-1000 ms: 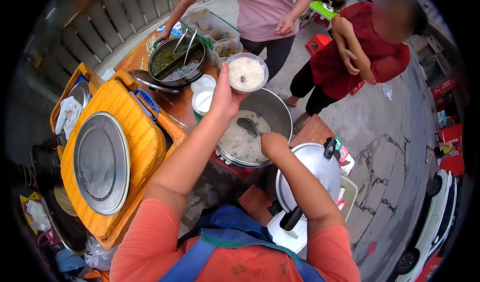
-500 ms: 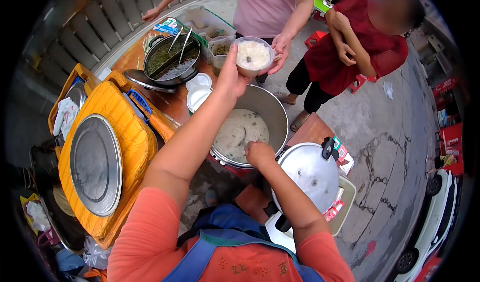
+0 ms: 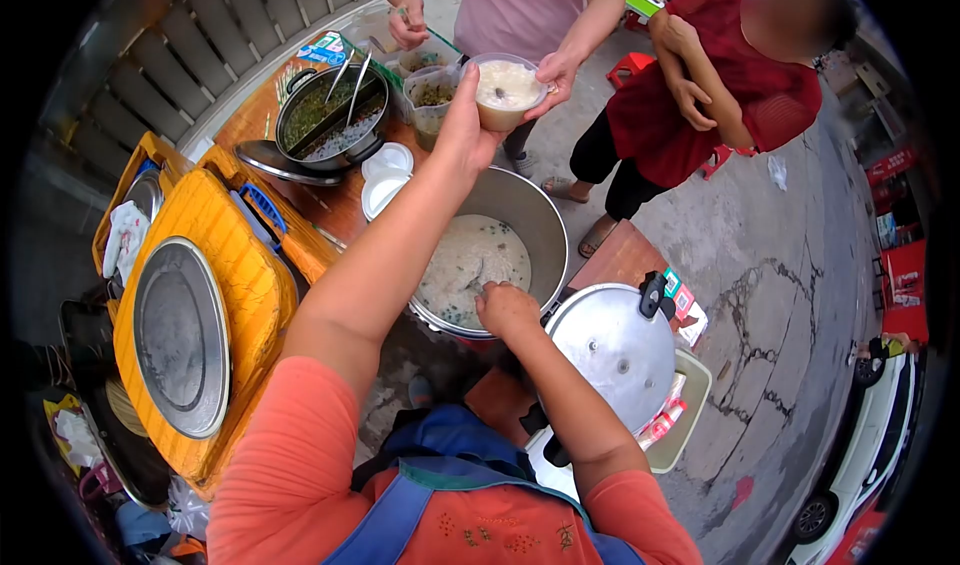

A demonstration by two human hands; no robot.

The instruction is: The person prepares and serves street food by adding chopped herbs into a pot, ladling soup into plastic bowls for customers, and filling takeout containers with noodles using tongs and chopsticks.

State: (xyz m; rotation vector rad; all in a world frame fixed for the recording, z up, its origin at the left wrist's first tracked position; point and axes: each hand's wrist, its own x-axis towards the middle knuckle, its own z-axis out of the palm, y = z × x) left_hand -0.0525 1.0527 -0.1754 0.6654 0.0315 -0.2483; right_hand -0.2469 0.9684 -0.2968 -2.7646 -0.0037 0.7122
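The left hand (image 3: 472,130) is gripping the cup (image 3: 508,87), which is sitting above the pot's (image 3: 532,203) far rim. One digit is pressing upright along the cup's near-left side, while the palm is lying below; the remaining fingers are hiding behind or beneath it, so how far they are wrapping cannot be told. Another person's hand (image 3: 558,77) is touching the cup's opposite side, its thumb resting near the rim. The right hand (image 3: 508,310) is closing in a curled grip on the ladle (image 3: 478,271), whose lower end is dipping into the porridge (image 3: 465,250) inside the pot. White lids (image 3: 384,193) are lying just left of the pot, and a large metal lid (image 3: 612,355) is resting at its right.
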